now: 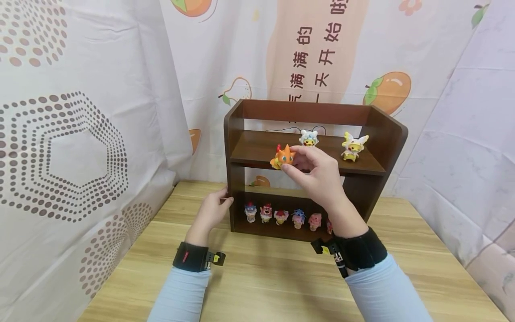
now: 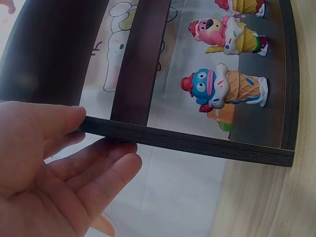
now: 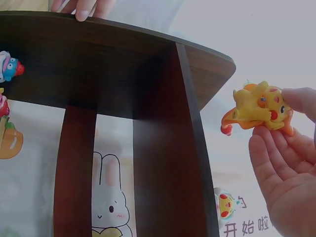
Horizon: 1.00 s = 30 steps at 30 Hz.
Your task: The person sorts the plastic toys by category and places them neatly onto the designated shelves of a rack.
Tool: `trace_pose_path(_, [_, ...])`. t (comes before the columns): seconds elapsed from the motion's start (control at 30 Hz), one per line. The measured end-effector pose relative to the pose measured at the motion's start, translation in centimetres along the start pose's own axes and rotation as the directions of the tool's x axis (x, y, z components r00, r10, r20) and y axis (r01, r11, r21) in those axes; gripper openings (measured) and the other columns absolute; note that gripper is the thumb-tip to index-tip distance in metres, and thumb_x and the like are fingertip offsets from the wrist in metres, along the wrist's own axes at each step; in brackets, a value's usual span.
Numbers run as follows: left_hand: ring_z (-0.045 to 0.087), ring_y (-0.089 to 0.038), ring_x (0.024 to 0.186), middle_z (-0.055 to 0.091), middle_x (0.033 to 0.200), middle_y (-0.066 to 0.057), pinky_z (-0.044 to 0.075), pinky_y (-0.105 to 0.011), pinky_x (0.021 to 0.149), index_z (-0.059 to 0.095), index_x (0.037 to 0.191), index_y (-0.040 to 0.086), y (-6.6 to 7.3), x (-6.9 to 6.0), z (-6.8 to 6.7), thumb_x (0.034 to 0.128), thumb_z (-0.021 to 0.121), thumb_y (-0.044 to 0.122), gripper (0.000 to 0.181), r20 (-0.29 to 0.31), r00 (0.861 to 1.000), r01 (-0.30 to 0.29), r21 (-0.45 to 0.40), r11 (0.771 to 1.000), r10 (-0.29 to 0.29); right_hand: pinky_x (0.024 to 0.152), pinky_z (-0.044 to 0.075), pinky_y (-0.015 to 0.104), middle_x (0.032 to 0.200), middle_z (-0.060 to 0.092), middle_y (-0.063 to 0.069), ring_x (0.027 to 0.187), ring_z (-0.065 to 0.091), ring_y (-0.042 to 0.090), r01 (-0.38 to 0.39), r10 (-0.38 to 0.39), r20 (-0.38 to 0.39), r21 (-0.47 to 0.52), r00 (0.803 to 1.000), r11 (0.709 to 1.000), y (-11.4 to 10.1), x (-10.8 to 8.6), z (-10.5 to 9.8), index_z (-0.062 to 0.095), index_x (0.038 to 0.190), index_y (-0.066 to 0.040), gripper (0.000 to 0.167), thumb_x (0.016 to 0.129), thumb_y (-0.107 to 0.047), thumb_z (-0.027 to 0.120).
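My right hand (image 1: 322,176) pinches a small figurine (image 1: 284,157) between thumb and fingers, in front of the upper board of a dark brown two-tier shelf (image 1: 257,167). In the right wrist view this figurine (image 3: 261,106) shows a yellow body, red cheeks, an orange hood and a red tip on its tail. At the shelf's left side panel, my left hand (image 1: 213,208) holds the edge; in the left wrist view the thumb lies on one side and the fingers (image 2: 111,173) on the other. White-hooded (image 1: 309,138) and white-and-yellow (image 1: 352,146) figurines stand on the upper board.
Along the lower tier stand several ice-cream-cone figurines, among them a blue-headed one (image 1: 250,212) at the left end. The right forearm partly hides the rightmost one. The shelf stands on a wood-grain table (image 1: 257,277), with a printed curtain (image 1: 201,58) behind it.
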<state>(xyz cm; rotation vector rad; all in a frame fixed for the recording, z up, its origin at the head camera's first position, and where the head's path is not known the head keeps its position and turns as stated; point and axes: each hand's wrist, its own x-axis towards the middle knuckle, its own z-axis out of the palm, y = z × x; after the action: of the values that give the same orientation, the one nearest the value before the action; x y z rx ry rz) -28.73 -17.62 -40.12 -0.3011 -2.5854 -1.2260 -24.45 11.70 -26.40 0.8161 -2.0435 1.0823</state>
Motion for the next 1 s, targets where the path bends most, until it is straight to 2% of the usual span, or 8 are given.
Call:
trace_pose_path(0.2, [0.063,-0.033,0.12,0.059,0.14,-0.02,0.049,-0.048,0.103,0.053,0.146,0.0,0.1,0.1,0.0,0.1021,0.062,0.019,0.048,0.003,1.0,-0.008,-0.004,1.0,0.008,0.074,0.056,0.018,0.098,0.071,0.002,0.082,0.07,0.014,-0.035,0.036,0.014,-0.025,0.999,0.999,-0.1,1.2,0.0,0.071,0.123,-0.006,0.038,0.089,-0.019,0.082])
trace_pose_path(0.4, [0.063,-0.033,0.12,0.06,0.139,-0.018,0.049,-0.048,0.103,0.055,0.145,0.001,0.1,0.1,0.1,0.102,0.061,0.018,0.047,-0.006,1.0,-0.02,0.001,1.0,0.02,0.07,0.056,0.019,0.096,0.074,0.002,0.081,0.071,0.013,-0.084,0.084,0.039,-0.002,0.996,0.996,0.0,2.3,0.2,0.071,0.125,-0.009,0.038,0.091,-0.024,0.08])
trace_pose_path(0.6, [0.061,-0.033,0.122,0.058,0.14,-0.019,0.047,-0.049,0.105,0.055,0.145,0.0,0.2,0.0,-0.1,0.1017,0.062,0.019,0.048,-0.008,1.0,-0.019,0.006,1.0,0.019,0.074,0.058,0.024,0.098,0.073,0.001,0.085,0.071,0.011,-0.123,0.125,0.076,-0.028,0.989,0.992,0.5,3.4,0.7,0.07,0.127,-0.011,0.041,0.091,-0.026,0.08])
trace_pose_path(0.83, [0.063,-0.033,0.12,0.06,0.139,-0.017,0.049,-0.048,0.103,0.056,0.145,0.002,0.3,-0.1,-0.1,0.1019,0.062,0.019,0.046,-0.01,1.0,-0.013,0.003,1.0,0.013,0.077,0.06,0.036,0.101,0.071,0.004,0.089,0.071,0.016,-0.118,0.122,0.119,-0.037,0.985,0.992,0.8,4.4,1.5,0.07,0.128,-0.008,0.041,0.092,-0.023,0.079])
trace_pose_path(1.0, [0.064,-0.033,0.119,0.061,0.138,-0.018,0.049,-0.048,0.103,0.055,0.145,0.002,0.3,-0.2,-0.1,0.1016,0.062,0.019,0.047,-0.01,1.0,-0.006,0.004,1.0,0.006,0.077,0.06,0.039,0.101,0.071,0.007,0.09,0.07,0.019,-0.129,0.135,0.137,-0.049,0.981,0.99,0.9,4.9,2.0,0.069,0.129,-0.007,0.04,0.093,-0.023,0.078])
